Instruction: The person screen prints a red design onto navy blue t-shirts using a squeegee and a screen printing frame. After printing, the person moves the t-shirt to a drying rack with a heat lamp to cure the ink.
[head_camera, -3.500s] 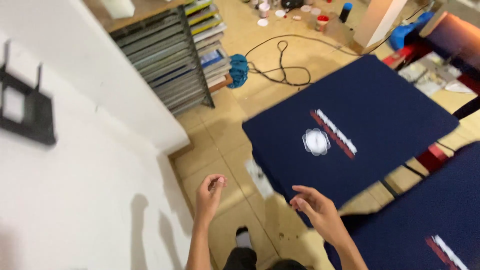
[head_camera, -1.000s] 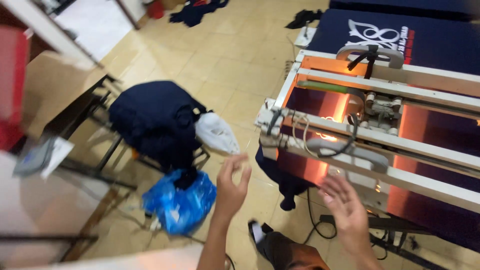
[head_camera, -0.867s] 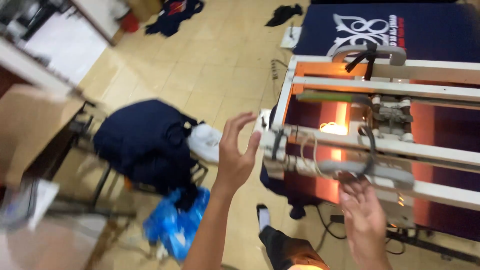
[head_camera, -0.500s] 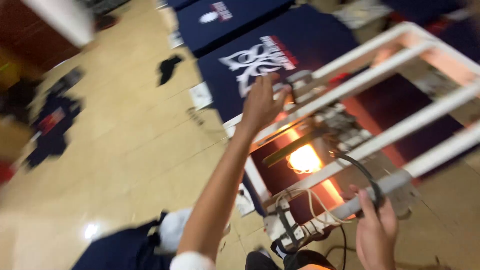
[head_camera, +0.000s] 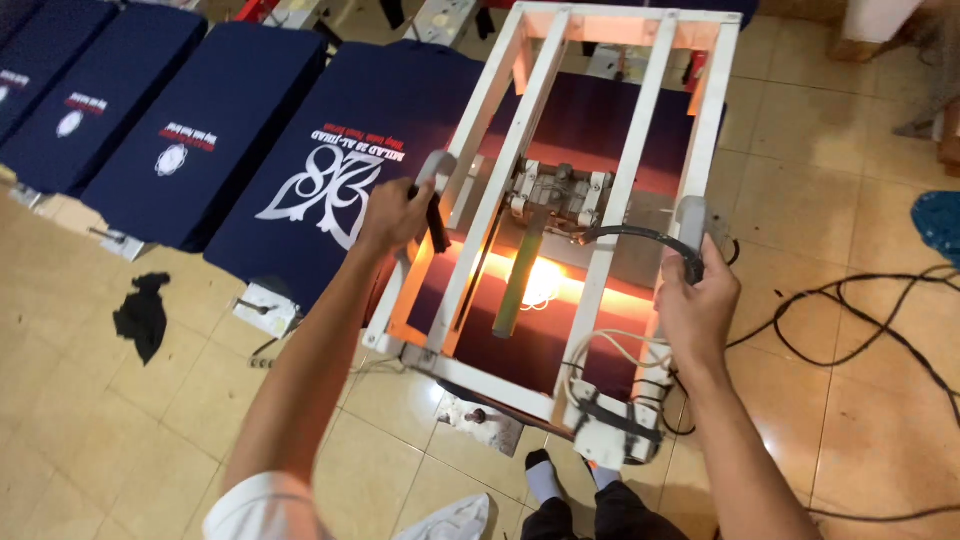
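A white-framed heater unit (head_camera: 600, 130) with a glowing orange lamp (head_camera: 540, 280) lies over a dark shirt on a printing board. My left hand (head_camera: 392, 215) grips the handle (head_camera: 436, 190) on the frame's left side. My right hand (head_camera: 697, 295) grips the handle (head_camera: 690, 228) on the right side, beside a black cable (head_camera: 630, 234). To the left lies a navy shirt with a white printed design (head_camera: 330, 180).
More navy shirts on boards (head_camera: 180, 120) line up to the left. A black rag (head_camera: 142, 315) lies on the tiled floor. Black cables (head_camera: 850, 300) trail over the floor at right. A white switch box (head_camera: 610, 435) hangs at the frame's near end, above my feet.
My view swung from the floor and a shirt pile to the heater frame. Both hands reached out and closed on the frame's side handles.
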